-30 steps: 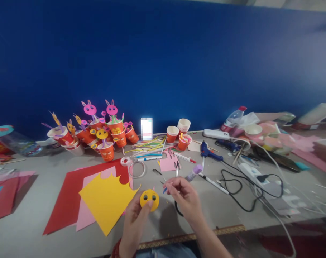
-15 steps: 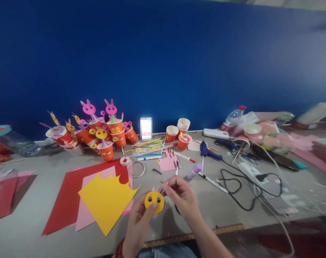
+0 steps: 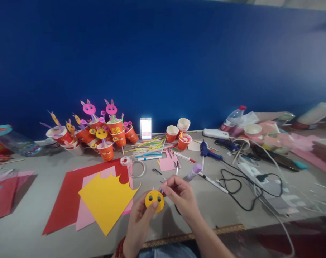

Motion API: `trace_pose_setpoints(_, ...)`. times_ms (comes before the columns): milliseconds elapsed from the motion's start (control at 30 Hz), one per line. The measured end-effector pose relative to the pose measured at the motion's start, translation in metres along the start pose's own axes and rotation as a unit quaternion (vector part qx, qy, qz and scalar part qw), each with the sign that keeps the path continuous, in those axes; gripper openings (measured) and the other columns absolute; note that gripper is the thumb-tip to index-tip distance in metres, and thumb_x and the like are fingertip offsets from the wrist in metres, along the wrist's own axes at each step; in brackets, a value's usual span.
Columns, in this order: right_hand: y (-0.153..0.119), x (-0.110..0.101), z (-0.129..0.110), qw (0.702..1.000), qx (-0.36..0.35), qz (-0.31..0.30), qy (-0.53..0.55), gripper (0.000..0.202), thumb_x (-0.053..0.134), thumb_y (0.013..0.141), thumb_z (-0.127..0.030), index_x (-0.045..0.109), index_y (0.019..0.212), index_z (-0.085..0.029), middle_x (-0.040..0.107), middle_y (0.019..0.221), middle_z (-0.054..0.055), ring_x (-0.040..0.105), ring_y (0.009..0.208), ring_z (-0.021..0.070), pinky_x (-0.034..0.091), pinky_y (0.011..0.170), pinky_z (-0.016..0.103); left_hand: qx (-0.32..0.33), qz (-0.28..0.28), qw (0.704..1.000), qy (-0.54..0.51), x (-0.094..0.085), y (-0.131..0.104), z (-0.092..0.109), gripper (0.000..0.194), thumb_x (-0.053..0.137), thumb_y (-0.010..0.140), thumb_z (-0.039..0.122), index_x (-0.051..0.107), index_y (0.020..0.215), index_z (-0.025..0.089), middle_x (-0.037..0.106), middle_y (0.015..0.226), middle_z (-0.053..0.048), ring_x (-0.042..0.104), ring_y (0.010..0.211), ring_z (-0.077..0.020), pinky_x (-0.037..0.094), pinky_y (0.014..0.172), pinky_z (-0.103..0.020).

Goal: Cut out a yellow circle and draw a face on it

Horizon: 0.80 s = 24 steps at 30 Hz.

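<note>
Between the thumb and fingers of my left hand [image 3: 140, 215] is a round yellow paper face [image 3: 154, 205] with two dark eyes and small drawn marks above them. A small pink paper ear [image 3: 153, 188] stands up at its top edge. My right hand [image 3: 183, 197] pinches a second pink paper ear [image 3: 164, 186] at the face's upper right edge. Whether this ear is stuck on I cannot tell. Partly behind my right hand lies a dark-handled tool, mostly hidden. A glue stick [image 3: 193, 172] with a purple cap is just beyond that hand.
Yellow card [image 3: 108, 200] with a scalloped edge lies on pink and red sheets at left. Decorated orange paper cups [image 3: 106, 152] stand behind. A blue glue gun [image 3: 210, 152], its black cable [image 3: 239, 179] and a power strip [image 3: 250, 172] are at right. Pipe cleaners [image 3: 149, 145] lie at the back.
Both hands stay almost in place. The yellow face has shifted very slightly up and to the right, and my right fingers remain at the ear.
</note>
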State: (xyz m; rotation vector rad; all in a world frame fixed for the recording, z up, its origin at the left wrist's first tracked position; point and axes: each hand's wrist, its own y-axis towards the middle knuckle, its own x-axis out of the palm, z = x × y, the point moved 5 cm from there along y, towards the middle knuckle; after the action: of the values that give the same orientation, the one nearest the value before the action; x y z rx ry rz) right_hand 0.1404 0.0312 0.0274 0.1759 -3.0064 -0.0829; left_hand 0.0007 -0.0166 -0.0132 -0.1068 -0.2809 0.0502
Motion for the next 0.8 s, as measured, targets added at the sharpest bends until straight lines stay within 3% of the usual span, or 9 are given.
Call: trace_pose_setpoints(800, -0.0012, 0.0031, 0.0044, 0.996, 0.052, -0.001, 0.066, 0.036, 0.079, 0.072, -0.047, 0.056, 0.067, -0.019, 0.062, 0.064, -0.001, 0.057, 0.057, 0.0125, 0.049, 0.056, 0.023, 0.011, 0.014, 1.000, 0.002, -0.0021, 0.0015, -0.0042, 0.034, 0.071, 0.081, 0.045, 0.074, 0.098, 0.016, 0.072, 0.091, -0.009, 0.067, 0.084, -0.0217, 0.056, 0.072, -0.027)
